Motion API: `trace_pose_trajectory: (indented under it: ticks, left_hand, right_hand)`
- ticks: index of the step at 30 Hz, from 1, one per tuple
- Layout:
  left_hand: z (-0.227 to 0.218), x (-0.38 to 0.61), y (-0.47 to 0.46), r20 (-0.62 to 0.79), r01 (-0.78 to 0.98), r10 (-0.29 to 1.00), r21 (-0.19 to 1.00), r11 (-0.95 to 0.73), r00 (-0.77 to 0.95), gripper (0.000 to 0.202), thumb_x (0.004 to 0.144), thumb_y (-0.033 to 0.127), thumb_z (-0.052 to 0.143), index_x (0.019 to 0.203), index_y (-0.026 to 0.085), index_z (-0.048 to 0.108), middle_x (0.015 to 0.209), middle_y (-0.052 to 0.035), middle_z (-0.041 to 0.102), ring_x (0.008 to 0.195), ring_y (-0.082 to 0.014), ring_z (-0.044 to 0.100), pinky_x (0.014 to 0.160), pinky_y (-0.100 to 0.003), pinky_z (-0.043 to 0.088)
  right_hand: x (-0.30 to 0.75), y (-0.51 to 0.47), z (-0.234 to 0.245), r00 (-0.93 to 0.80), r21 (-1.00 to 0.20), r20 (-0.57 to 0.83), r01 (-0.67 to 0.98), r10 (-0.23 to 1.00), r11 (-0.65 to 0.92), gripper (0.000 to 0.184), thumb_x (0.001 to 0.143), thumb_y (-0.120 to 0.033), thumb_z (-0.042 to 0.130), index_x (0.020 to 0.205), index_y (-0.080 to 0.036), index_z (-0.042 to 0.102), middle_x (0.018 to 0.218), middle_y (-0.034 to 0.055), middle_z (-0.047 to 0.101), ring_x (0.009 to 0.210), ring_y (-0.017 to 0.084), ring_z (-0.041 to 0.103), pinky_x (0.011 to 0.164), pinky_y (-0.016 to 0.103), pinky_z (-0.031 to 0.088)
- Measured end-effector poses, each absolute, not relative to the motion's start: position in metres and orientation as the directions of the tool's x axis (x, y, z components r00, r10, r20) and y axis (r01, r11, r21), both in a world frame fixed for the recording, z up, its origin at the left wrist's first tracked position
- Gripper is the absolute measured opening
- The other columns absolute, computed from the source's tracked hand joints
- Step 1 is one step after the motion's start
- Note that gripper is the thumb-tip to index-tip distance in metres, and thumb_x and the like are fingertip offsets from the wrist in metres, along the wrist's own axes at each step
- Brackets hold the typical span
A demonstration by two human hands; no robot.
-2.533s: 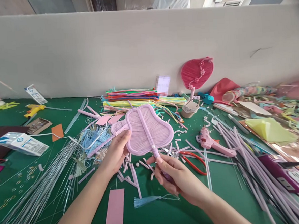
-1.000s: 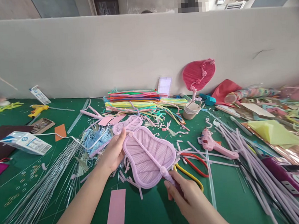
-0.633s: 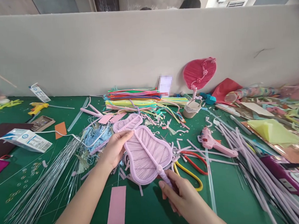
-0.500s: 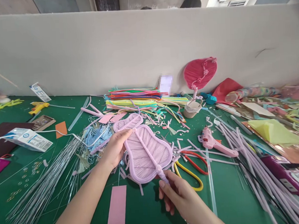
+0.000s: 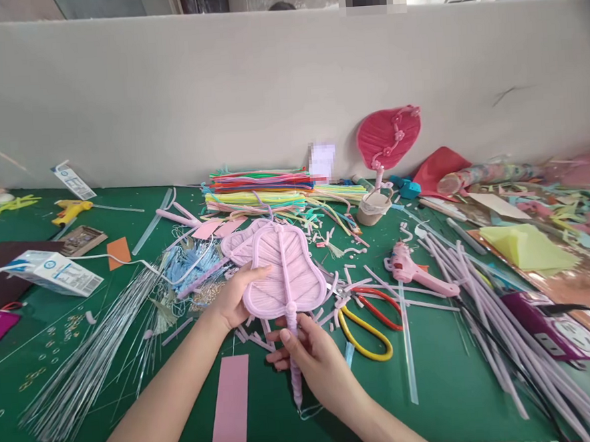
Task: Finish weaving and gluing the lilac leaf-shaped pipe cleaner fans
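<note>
I hold a small lilac leaf-shaped fan point(image 5: 282, 270) above the green table point(image 5: 435, 392), its handle pointing toward me. My left hand point(image 5: 237, 296) grips the fan's left rim, thumb on top. My right hand point(image 5: 310, 357) is closed round the fan's handle point(image 5: 294, 368), thumb pressed near the fan's base. A second lilac fan point(image 5: 246, 236) lies on the table just behind it. Scissors with red handles point(image 5: 383, 305) and yellow-handled scissors point(image 5: 364, 333) lie to the right of my hands.
A pink glue gun point(image 5: 415, 275) and long lilac straws point(image 5: 484, 289) lie at right. Coloured straws point(image 5: 268, 192) are stacked at the back beside a pink fan in a cup point(image 5: 374, 206). Silver wires point(image 5: 89, 367), a blue tassel heap point(image 5: 190, 264), a white carton point(image 5: 53, 272) and a pink strip point(image 5: 231, 408) lie at left.
The fan has turned from handle-right to handle toward me and moved back a little. My right hand slid left along with the handle. The yellow scissors came into view.
</note>
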State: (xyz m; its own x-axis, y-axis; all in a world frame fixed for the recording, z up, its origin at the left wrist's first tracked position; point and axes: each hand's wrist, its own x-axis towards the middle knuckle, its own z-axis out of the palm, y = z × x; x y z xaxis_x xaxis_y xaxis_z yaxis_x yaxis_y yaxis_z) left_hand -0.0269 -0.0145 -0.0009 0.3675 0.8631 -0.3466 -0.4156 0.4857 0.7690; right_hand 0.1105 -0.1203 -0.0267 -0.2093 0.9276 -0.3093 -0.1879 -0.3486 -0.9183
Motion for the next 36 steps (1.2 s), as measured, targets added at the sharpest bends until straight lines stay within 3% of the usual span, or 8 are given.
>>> trace_pose_trajectory:
  ticks: [6,12,17,23,29,33,36]
  left_hand:
    - [0.002,-0.032,-0.006,-0.383,-0.465,0.879,0.747,0.475,0.283,0.024,0.074,0.026,0.071,0.096,0.014,0.071,0.089,-0.0101,0.076,0.087,-0.0264,0.072,0.08,-0.036,0.056]
    - [-0.001,-0.032,-0.002,-0.402,-0.481,0.886,0.744,0.464,0.232,0.052,0.079,0.061,0.059,0.112,0.022,0.067,0.104,-0.0101,0.074,0.105,-0.0268,0.067,0.085,-0.036,0.054]
    - [-0.001,-0.031,-0.003,-0.36,-0.456,0.914,0.792,0.406,0.189,0.062,0.079,0.069,0.054,0.121,0.025,0.062,0.112,-0.0095,0.072,0.111,-0.0255,0.063,0.089,-0.035,0.051]
    - [-0.004,-0.034,-0.005,-0.32,-0.412,0.918,0.822,0.392,0.235,0.053,0.078,0.057,0.065,0.117,0.021,0.064,0.107,-0.0079,0.073,0.106,-0.0244,0.065,0.092,-0.033,0.049]
    - [-0.002,-0.03,-0.006,-0.287,-0.406,0.949,0.857,0.317,0.133,0.029,0.066,0.037,0.081,0.083,0.016,0.069,0.085,-0.0043,0.075,0.086,-0.0238,0.069,0.073,-0.029,0.052]
    - [-0.001,-0.028,-0.007,-0.274,-0.419,0.951,0.854,0.308,0.139,0.028,0.068,0.037,0.08,0.084,0.016,0.069,0.084,-0.0039,0.074,0.086,-0.0231,0.069,0.073,-0.029,0.052]
    - [-0.001,-0.027,-0.008,-0.249,-0.432,0.951,0.849,0.305,0.182,0.031,0.073,0.04,0.076,0.092,0.016,0.069,0.088,-0.005,0.074,0.09,-0.0236,0.069,0.079,-0.032,0.052]
  right_hand:
    - [0.12,-0.125,-0.024,-0.262,-0.914,-0.333,-0.147,0.906,-0.378,0.046,0.08,-0.062,0.059,0.094,-0.018,0.054,0.09,0.0079,0.069,0.074,0.02,0.068,0.067,0.031,0.053]
    - [0.124,-0.125,-0.023,-0.274,-0.921,-0.329,-0.121,0.904,-0.372,0.045,0.081,-0.062,0.058,0.09,-0.018,0.055,0.086,0.0066,0.069,0.067,0.018,0.067,0.062,0.03,0.051]
    - [0.128,-0.122,-0.023,-0.229,-0.921,-0.33,-0.133,0.916,-0.366,0.044,0.078,-0.06,0.064,0.084,-0.017,0.054,0.079,0.0046,0.068,0.063,0.016,0.067,0.056,0.025,0.046]
    - [0.133,-0.122,-0.022,-0.271,-0.911,-0.339,-0.145,0.901,-0.386,0.045,0.075,-0.059,0.067,0.083,-0.016,0.056,0.075,0.0035,0.066,0.062,0.015,0.065,0.057,0.025,0.048]
    - [0.136,-0.119,-0.018,-0.261,-0.928,-0.337,-0.072,0.905,-0.366,0.046,0.078,-0.06,0.063,0.087,-0.016,0.059,0.076,0.0049,0.067,0.063,0.016,0.065,0.059,0.027,0.05]
    - [0.143,-0.112,-0.013,-0.163,-0.954,-0.295,-0.004,0.942,-0.299,0.044,0.079,-0.058,0.062,0.094,-0.016,0.062,0.069,0.0015,0.061,0.062,0.014,0.058,0.059,0.026,0.05]
    - [0.147,-0.108,-0.009,-0.192,-0.956,-0.284,-0.022,0.939,-0.294,0.042,0.08,-0.055,0.064,0.094,-0.015,0.061,0.067,-0.0004,0.058,0.06,0.012,0.053,0.057,0.023,0.047]
